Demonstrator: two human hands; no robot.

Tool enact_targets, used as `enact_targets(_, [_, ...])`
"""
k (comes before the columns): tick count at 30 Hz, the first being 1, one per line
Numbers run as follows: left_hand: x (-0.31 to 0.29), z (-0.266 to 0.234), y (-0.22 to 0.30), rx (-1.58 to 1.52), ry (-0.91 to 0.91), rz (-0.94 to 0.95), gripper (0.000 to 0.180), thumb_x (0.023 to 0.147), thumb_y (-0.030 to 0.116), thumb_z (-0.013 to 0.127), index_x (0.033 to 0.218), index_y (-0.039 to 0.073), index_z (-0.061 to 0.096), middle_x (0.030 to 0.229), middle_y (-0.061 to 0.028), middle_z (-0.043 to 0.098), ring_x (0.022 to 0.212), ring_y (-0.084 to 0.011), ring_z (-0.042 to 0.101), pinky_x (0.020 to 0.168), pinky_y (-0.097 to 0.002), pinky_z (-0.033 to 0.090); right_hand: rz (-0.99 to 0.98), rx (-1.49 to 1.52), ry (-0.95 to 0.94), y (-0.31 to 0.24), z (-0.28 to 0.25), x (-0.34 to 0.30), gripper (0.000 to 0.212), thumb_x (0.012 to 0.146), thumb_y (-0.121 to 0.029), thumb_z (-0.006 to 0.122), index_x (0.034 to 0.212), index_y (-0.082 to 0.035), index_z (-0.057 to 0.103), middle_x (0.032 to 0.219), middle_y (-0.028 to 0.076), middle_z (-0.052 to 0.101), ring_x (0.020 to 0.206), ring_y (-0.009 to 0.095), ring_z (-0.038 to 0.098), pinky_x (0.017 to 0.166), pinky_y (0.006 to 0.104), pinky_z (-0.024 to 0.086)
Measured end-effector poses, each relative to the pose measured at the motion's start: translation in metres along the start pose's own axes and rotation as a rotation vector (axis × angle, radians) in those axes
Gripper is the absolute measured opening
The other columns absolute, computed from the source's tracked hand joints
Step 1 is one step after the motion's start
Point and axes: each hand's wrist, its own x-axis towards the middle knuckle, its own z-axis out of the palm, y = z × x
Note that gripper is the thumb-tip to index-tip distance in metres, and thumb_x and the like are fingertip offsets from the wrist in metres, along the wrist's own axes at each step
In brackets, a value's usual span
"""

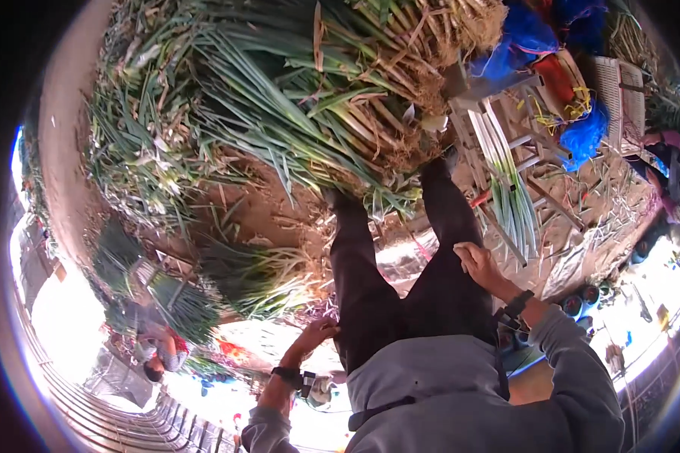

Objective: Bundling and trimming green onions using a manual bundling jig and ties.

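My left hand (pixel 315 336) hangs beside my left thigh, fingers loosely bent and nothing visible in them. On my right thigh lies my right hand (pixel 480 266), also holding nothing, thumb and fingers a little apart. Both wrists wear dark straps with small devices. In front of my feet is a big heap of long green onions (pixel 279 98), roots toward the right and green leaves toward the left. A bunch of cleaned green onions (pixel 502 158) with white stalks lies across a metal frame (pixel 525 140), to the right of my legs and apart from my hands.
Loose green leaves (pixel 151 143) cover the ground at far left, with more green onions (pixel 261 272) left of my legs. A white woven basket (pixel 619 102), blue plastic bags (pixel 585 136) and yellow ties (pixel 563 113) are at right. Another person (pixel 162 355) bends at lower left.
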Motion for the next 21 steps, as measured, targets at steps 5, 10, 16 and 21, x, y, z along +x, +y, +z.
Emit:
enact_targets(5, [-0.021, -0.028, 0.004, 0.254, -0.152, -0.014, 0.021, 0.089, 0.023, 0.069, 0.100, 0.006, 0.067, 0.091, -0.0059, 0.064, 0.094, -0.0171, 0.060, 0.086, -0.0325, 0.047, 0.303, 0.041, -0.017, -0.006, 0.025, -0.015, 0.023, 0.099, -0.020, 0.062, 0.111, 0.000, 0.066, 0.070, 0.003, 0.058, 0.058, 0.008, 0.052, 0.051, 0.0274, 0.041])
enact_targets(10, [-0.078, -0.034, -0.019, 0.450, -0.563, 0.078, 0.022, 0.092, 0.027, 0.068, 0.103, 0.007, 0.068, 0.101, -0.0068, 0.067, 0.099, -0.0215, 0.064, 0.090, -0.0340, 0.049, 0.681, 0.109, -0.335, -0.117, 0.030, -0.061, 0.027, 0.099, -0.024, 0.063, 0.113, -0.001, 0.067, 0.068, 0.000, 0.056, 0.055, 0.006, 0.049, 0.051, 0.0256, 0.040])
enact_targets(16, [0.007, 0.011, -0.031, 0.767, -0.911, 0.479, 0.020, 0.088, 0.024, 0.058, 0.097, 0.008, 0.066, 0.088, -0.0110, 0.069, 0.082, -0.0347, 0.068, 0.073, -0.0448, 0.054, 0.713, -0.204, -0.899, -0.089, 0.077, 0.030, 0.038, 0.099, -0.035, 0.062, 0.114, -0.001, 0.067, 0.069, 0.004, 0.061, 0.056, 0.008, 0.055, 0.052, 0.0266, 0.044])
enact_targets(21, [0.130, -0.003, -0.004, 0.701, -1.039, 0.512, 0.033, 0.089, 0.025, 0.058, 0.115, 0.005, 0.061, 0.100, -0.0181, 0.068, 0.086, -0.0361, 0.068, 0.074, -0.0449, 0.055, -0.263, -0.773, -0.787, 0.080, 0.176, 0.204, 0.054, 0.098, -0.043, 0.058, 0.131, 0.000, 0.051, 0.081, 0.017, 0.066, 0.075, 0.031, 0.067, 0.068, 0.0440, 0.053])
